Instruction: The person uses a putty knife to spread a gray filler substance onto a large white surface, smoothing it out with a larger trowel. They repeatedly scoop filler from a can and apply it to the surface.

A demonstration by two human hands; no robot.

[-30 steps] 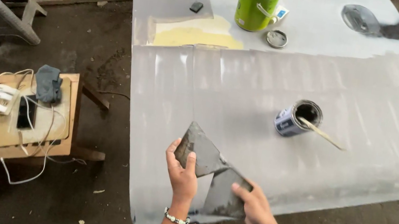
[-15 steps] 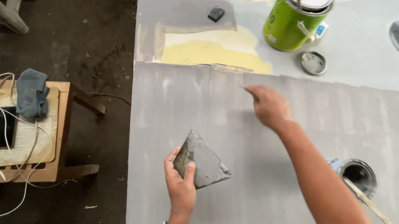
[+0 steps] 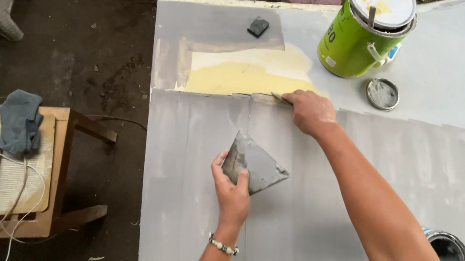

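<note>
My left hand holds a grey, putty-smeared flat plate up over a large grey panel. My right hand reaches forward and presses a thin putty blade flat against the panel, at the lower edge of a yellow patch. Only the blade's front edge shows under the fingers. A wet grey band runs across the panel along that line.
A green can with a stick in it stands beyond the right hand, its loose lid beside it. A small dark block lies further back. An open tin sits at right. A wooden stool holds a phone, cables and a cloth.
My right hand left the plate, reached forward across the panel and now presses the blade at the yellow patch. The view has moved closer. My left hand still holds the plate.
</note>
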